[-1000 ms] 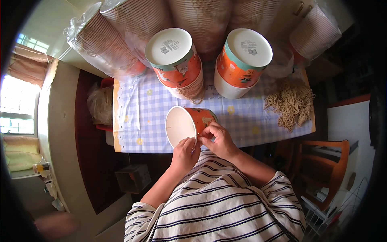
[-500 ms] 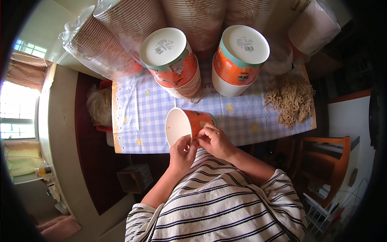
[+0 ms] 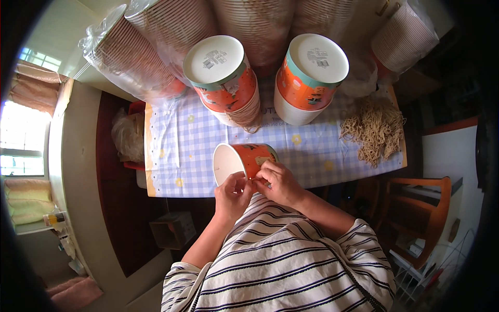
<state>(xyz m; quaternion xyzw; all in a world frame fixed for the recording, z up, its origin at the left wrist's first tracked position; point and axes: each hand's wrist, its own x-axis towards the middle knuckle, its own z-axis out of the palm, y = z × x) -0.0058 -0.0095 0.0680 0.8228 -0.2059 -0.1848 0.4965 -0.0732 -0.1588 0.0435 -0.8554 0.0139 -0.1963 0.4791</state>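
Your left hand (image 3: 232, 195) and right hand (image 3: 278, 182) meet at the near edge of the table (image 3: 171, 151), and between them you hold 1 paper cup (image 3: 243, 160) tipped on its side. The cup's white open mouth faces your left, and its orange printed wall points toward your right. Your left hand sits just below the cup's rim, fingers curled in a narrow pinch against the lower edge of the mouth. Your right hand lies over the near side of the orange wall, fingers bent and closed on it, with the fingertips close to those of your left hand; what exactly they pinch there is too small to tell. The cup rests above both hands in the picture, touching them and lying over the blue-and-white checked cloth. Farther back on the table stand 2 stacks of cups upside down: the left stack (image 3: 221, 73) and the right stack (image 3: 309, 73), each showing a white base and an orange printed side. Behind them lean long sleeves of nested cups in clear plastic (image 3: 135, 52). To your right on the cloth lies a pile of pale strings (image 3: 374, 127), well apart from your hands. A wooden chair (image 3: 423, 213) stands at your right.
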